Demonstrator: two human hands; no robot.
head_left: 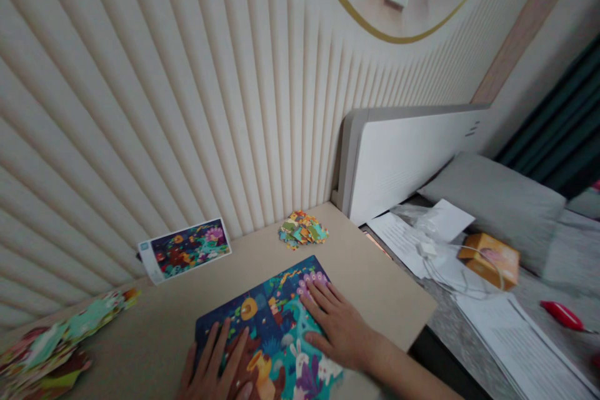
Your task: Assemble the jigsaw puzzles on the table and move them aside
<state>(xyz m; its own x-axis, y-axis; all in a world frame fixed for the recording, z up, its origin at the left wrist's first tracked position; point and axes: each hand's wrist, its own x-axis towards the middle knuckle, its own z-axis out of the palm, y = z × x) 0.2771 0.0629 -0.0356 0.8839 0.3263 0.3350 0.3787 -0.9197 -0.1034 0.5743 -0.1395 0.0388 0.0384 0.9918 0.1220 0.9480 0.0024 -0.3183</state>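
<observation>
Jigsaw puzzle [276, 319]: lies on the beige tabletop [375, 287], toward its near side, set at a slant to the right edge; the lower end is cut off by the frame. The picture is dark blue and teal with a rabbit figure. Whether every piece is in place cannot be told.

Left hand [213, 362]: open, fingers spread and pointing away from the person, resting flat on the puzzle's lower left; no piece gripped.

Right hand [340, 331]: open, fingers splayed, resting on the puzzle's right side, with the fingertips [312, 303] near a pink flower motif; no piece gripped.

Step in hand: judged as smoothing or steadying the laid-out puzzle, not picking pieces.

Next move: calls for a hand to lift clear first, since neither holds a piece.

Loose puzzle pieces [302, 229]: small heap near the far edge, well apart from both hands.

Picture card [185, 250]: propped at the far edge against the fluted wall panel [187, 106].

Heap of larger pieces [47, 350]: at the left corner, partly out of frame.

Beyond the right edge: a bed with a gray pillow [492, 206], printed papers [515, 337] and an orange box [490, 259] — all well apart from the hands.
</observation>
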